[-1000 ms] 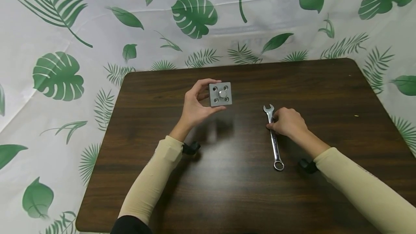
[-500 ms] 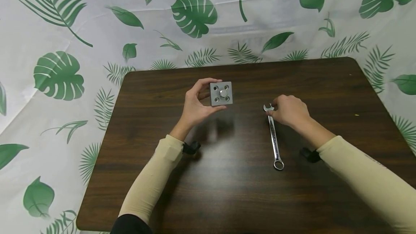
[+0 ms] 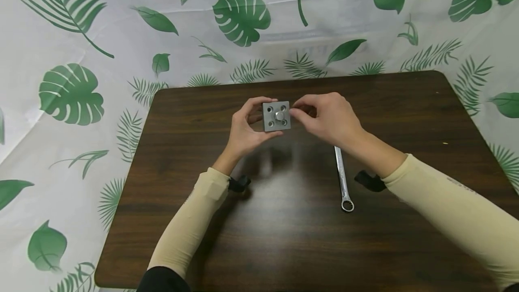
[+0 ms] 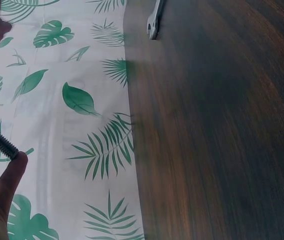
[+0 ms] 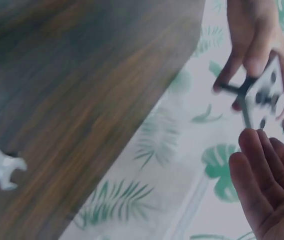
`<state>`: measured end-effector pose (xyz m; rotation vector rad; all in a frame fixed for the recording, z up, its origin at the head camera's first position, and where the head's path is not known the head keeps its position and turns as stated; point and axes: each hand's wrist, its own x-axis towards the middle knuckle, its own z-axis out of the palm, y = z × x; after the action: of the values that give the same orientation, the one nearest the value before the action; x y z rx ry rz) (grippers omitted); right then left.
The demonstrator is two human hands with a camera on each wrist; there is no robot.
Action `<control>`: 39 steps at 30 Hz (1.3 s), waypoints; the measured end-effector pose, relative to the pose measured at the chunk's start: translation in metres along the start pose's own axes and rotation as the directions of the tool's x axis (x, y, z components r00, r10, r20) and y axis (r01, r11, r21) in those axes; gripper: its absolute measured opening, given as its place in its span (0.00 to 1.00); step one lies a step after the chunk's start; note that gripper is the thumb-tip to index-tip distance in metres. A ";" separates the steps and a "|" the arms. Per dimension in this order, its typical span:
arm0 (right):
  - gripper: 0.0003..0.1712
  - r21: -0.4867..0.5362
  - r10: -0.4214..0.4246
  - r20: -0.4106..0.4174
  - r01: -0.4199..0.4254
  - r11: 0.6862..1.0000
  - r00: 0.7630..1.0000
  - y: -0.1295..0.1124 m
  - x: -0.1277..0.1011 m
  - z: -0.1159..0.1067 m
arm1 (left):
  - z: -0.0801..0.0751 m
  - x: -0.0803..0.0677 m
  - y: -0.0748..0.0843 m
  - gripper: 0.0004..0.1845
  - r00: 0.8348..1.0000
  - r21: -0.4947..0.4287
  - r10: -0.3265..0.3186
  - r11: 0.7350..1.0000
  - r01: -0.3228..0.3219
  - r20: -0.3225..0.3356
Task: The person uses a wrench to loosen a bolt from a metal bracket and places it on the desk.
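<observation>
My left hand (image 3: 248, 127) holds up a square grey metal plate (image 3: 267, 124) by its edges, thumb below and fingers above. Holes sit near the plate's corners, and a hex-headed bolt (image 3: 279, 116) stands through its middle. Behind the plate the bolt's threaded shank (image 4: 0, 141) sticks out, with a left fingertip at its end. My right hand (image 3: 330, 116) is at the plate's right edge, fingers loosely bent. In the right wrist view, its thumb and fingers are apart near the plate's corner. A combination wrench (image 3: 343, 184) lies on the table, its open end hidden behind my right hand in the head view.
The dark wood table (image 3: 227, 247) has rounded corners and stands against a white sheet (image 3: 178, 35) printed with green leaves. A small pale speck (image 3: 445, 143) lies on the table at the right. Black wrist cameras (image 3: 239, 184) sit below both wrists.
My right hand has left the wrench and moved up and left to the plate's right edge. The wrench stays on the table, and my left hand keeps the plate nearly still.
</observation>
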<state>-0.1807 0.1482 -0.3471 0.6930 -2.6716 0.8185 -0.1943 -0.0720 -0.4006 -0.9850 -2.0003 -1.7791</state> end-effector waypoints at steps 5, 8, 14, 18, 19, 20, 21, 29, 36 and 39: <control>0.13 0.023 -0.079 -0.031 0.080 0.997 0.996 -0.017 0.006 0.010 | 0.000 0.000 -0.002 0.38 1.000 -0.011 0.003 1.000 -0.003 -0.004; 0.13 0.012 -0.090 -0.021 0.090 0.996 0.996 -0.021 0.009 0.015 | -0.001 -0.001 -0.003 0.37 1.000 -0.013 0.008 1.000 -0.008 -0.004; 0.12 0.003 -0.098 0.012 0.098 0.995 0.995 -0.023 0.011 0.017 | -0.001 -0.001 -0.003 0.37 1.000 0.011 0.016 1.000 -0.016 -0.012; 0.13 -0.053 -0.125 0.012 0.126 0.991 0.992 -0.022 0.010 0.017 | -0.001 -0.001 -0.003 0.37 1.000 0.022 0.015 1.000 -0.015 -0.014; 0.13 -0.071 -0.141 0.011 0.141 0.987 0.990 -0.021 0.010 0.017 | -0.001 -0.001 -0.003 0.36 1.000 0.024 0.014 1.000 -0.013 -0.015; 0.13 -0.091 -0.159 0.011 0.160 0.983 0.987 -0.020 0.010 0.017 | -0.001 -0.001 -0.003 0.36 1.000 0.024 0.013 1.000 -0.013 -0.015; 0.13 -0.108 -0.179 0.011 0.179 0.978 0.984 -0.020 0.010 0.017 | -0.001 -0.001 -0.004 0.36 1.000 0.023 0.012 1.000 -0.011 -0.015; 0.16 -0.152 -0.163 0.002 0.162 0.975 0.987 -0.017 0.009 0.019 | -0.001 -0.001 -0.004 0.36 1.000 0.022 0.021 1.000 -0.021 -0.013; 0.16 -0.137 -0.146 0.039 0.150 0.979 0.989 -0.017 0.011 0.019 | -0.001 -0.001 -0.004 0.36 0.999 0.033 0.031 0.999 -0.030 -0.021; 0.14 -0.137 -0.223 0.045 0.227 0.964 0.974 -0.016 0.011 0.018 | -0.001 -0.001 -0.004 0.36 0.999 0.036 0.039 0.999 -0.037 -0.030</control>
<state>-0.1838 0.1222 -0.3505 0.9571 -2.5822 0.5575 -0.1967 -0.0734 -0.4042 -0.9726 -1.9749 -1.7223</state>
